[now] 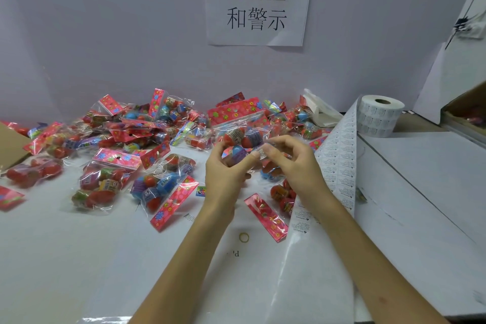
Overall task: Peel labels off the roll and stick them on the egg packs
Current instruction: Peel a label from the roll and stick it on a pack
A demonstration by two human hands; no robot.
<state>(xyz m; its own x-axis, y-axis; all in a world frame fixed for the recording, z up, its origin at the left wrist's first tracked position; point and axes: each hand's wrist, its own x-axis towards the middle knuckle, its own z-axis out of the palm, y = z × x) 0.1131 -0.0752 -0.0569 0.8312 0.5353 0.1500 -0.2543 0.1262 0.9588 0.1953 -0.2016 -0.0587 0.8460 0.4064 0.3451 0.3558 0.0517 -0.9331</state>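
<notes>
Over the white tabletop (pixel 79 258), left hand (pixel 226 173) grips crinkly clear egg pack (pixel 240 137); right hand (pixel 294 163) pinches paper label (pixel 261 152).

White table (pixel 65 271) holds scattered egg packs (pixel 102 179) (heaped at back), a rubber band (pixel 239 237).

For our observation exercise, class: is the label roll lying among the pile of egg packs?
No, the label roll stands on end on the raised white surface at the right, apart from the egg packs.

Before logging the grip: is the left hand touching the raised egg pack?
Touching: the head view shows the left hand curled round the egg pack, thumb on its film.
</notes>
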